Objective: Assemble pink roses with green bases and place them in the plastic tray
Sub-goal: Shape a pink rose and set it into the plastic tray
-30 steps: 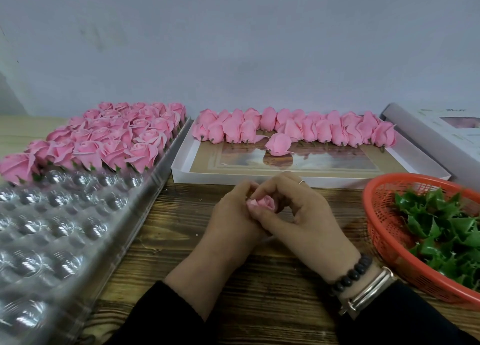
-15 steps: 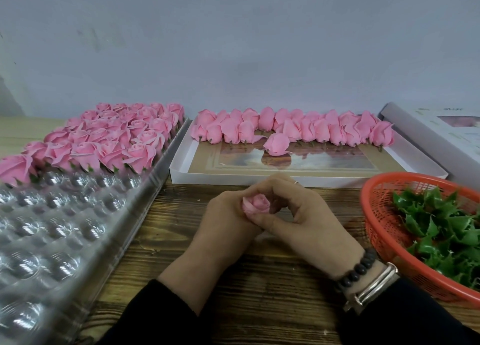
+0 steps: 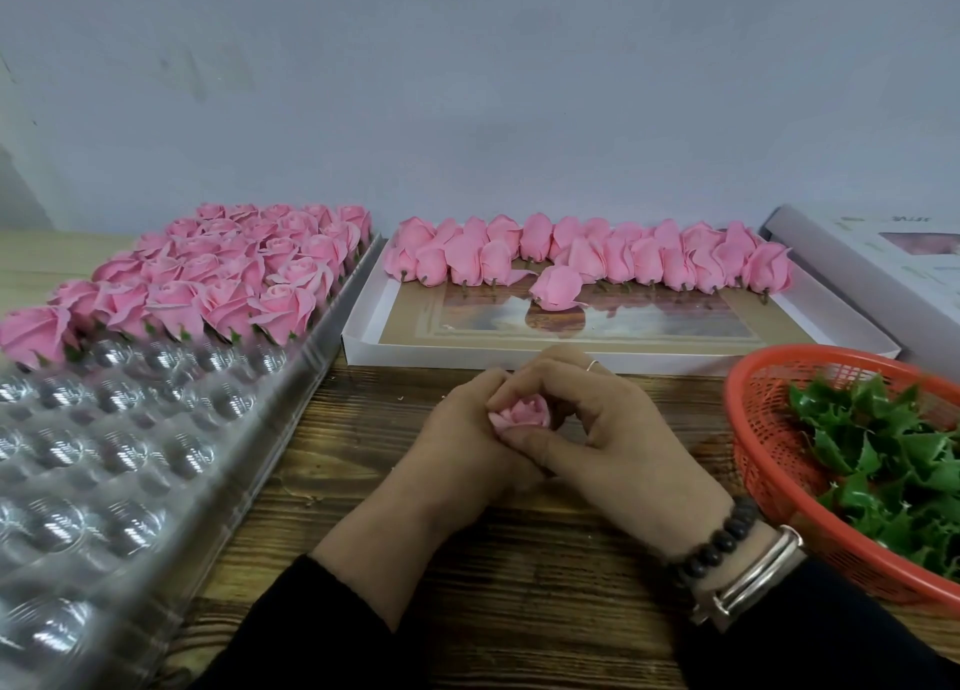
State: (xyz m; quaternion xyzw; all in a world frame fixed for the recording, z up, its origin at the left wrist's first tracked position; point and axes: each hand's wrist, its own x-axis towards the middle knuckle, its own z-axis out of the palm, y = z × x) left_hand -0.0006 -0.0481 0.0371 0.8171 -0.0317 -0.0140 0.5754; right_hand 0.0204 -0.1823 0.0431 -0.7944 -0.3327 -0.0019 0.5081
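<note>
A wooden table (image 3: 519, 575) with dark, rough-looking grain fills the middle. At nine o'clock lies a clear plastic tray (image 3: 119, 461), glossy, its domed cups catching bright glints. The pink roses (image 3: 218, 279) in its far rows look soft and matt, like foam or paper. At twelve o'clock a white cardboard box lid (image 3: 597, 362) has a smooth printed inner face with a faint sheen. At three o'clock a red plastic mesh basket (image 3: 753, 429) holds shiny green plastic bases (image 3: 883, 455). The right wrist wears matt dark beads (image 3: 722, 539) and a polished metal bangle (image 3: 753, 580); both sleeves (image 3: 291, 632) are black matt cloth.
</note>
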